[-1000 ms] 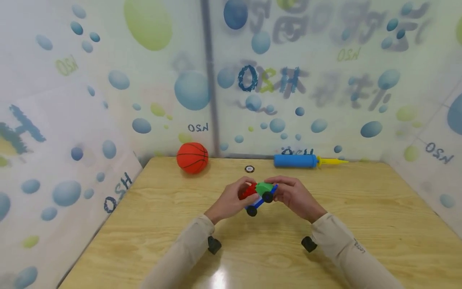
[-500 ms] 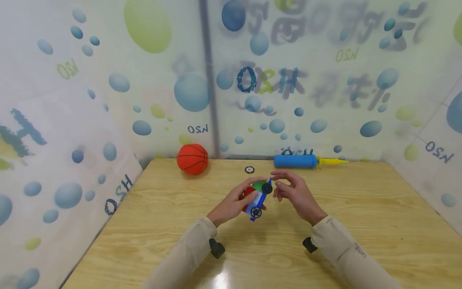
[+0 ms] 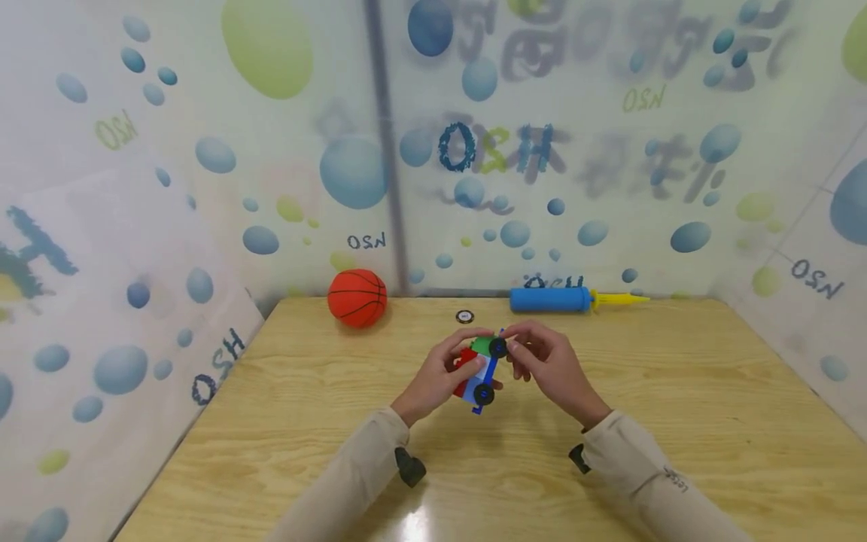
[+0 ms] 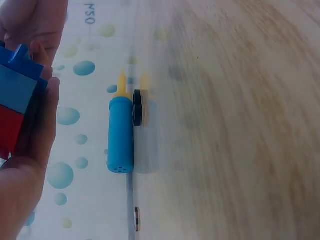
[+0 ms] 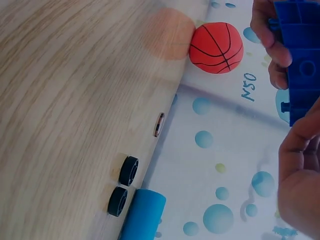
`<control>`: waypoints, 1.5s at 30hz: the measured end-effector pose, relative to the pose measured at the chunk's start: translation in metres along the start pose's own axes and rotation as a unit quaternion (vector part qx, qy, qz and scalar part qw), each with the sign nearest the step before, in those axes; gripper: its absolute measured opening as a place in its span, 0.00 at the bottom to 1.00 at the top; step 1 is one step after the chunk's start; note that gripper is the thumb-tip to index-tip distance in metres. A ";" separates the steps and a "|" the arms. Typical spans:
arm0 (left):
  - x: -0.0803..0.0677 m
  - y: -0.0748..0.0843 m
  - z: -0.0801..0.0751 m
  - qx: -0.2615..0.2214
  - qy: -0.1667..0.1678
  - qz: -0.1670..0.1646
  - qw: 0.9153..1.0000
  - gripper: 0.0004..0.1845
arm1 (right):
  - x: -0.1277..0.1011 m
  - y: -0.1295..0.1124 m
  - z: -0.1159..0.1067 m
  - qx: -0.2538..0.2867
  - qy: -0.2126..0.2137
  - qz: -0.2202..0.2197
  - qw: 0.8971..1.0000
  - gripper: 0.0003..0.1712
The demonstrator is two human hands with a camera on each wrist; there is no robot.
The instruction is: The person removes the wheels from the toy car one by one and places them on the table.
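A building-block toy car with red, green and blue parts is held tilted above the table. My left hand grips its body, thumb on the near side and fingers behind. My right hand pinches the car's upper blue end, beside a black wheel. In the right wrist view the blue underside faces the camera, and bare axle pegs stick out along one edge. Two loose black wheels stand on the table there; the head view does not show them.
A red toy basketball sits at the back left of the wooden table. Near the back edge lie a round black-and-white chip and a blue hand pump with a yellow nozzle. Patterned walls enclose the back and sides.
The car has turned steeper in my left hand. My right hand came off its end about half a second ago and is now back on it.
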State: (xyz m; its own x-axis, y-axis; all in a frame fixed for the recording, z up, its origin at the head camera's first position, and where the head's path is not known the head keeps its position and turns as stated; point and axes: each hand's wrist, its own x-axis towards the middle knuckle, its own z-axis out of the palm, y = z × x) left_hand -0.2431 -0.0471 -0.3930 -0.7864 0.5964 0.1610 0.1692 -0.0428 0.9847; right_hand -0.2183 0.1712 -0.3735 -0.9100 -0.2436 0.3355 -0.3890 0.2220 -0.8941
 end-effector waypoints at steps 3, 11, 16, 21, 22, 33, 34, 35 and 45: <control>0.001 0.001 0.002 0.039 0.024 -0.003 0.999 0.23 | 0.002 -0.001 0.002 0.001 -0.014 0.000 1.000 0.12; 0.002 0.005 0.006 0.106 0.043 -0.011 0.993 0.22 | 0.009 0.000 0.007 -0.006 -0.031 0.016 0.999 0.14; 0.003 0.005 0.008 0.086 0.050 -0.012 0.995 0.20 | 0.011 0.003 0.008 0.001 -0.018 0.045 0.999 0.15; 0.005 0.002 0.011 0.105 0.076 0.000 0.992 0.20 | 0.014 0.006 0.008 0.044 -0.032 0.069 0.996 0.14; 0.005 0.002 0.012 0.110 0.079 0.004 0.991 0.20 | 0.015 0.007 0.008 0.053 -0.039 0.073 0.995 0.14; 0.005 -0.005 0.010 0.130 0.093 0.017 0.987 0.19 | 0.020 0.009 0.005 0.026 -0.077 0.043 0.996 0.11; 0.005 -0.005 0.010 0.130 0.094 0.017 0.987 0.18 | 0.019 0.009 0.006 0.021 -0.079 0.035 0.996 0.11; 0.004 -0.006 0.010 0.130 0.095 0.015 0.987 0.18 | 0.019 0.009 0.006 0.016 -0.080 0.028 0.996 0.12; 0.003 -0.002 0.004 0.130 0.109 -0.012 0.985 0.19 | 0.010 0.003 0.001 -0.104 -0.053 -0.076 0.990 0.05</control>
State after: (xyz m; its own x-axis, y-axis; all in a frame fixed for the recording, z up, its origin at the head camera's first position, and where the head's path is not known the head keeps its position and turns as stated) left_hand -0.2437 -0.0417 -0.3944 -0.8962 0.4067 0.1773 0.2738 0.1926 0.9423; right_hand -0.2288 0.1684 -0.3730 -0.8223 -0.3853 0.4188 -0.5521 0.3619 -0.7511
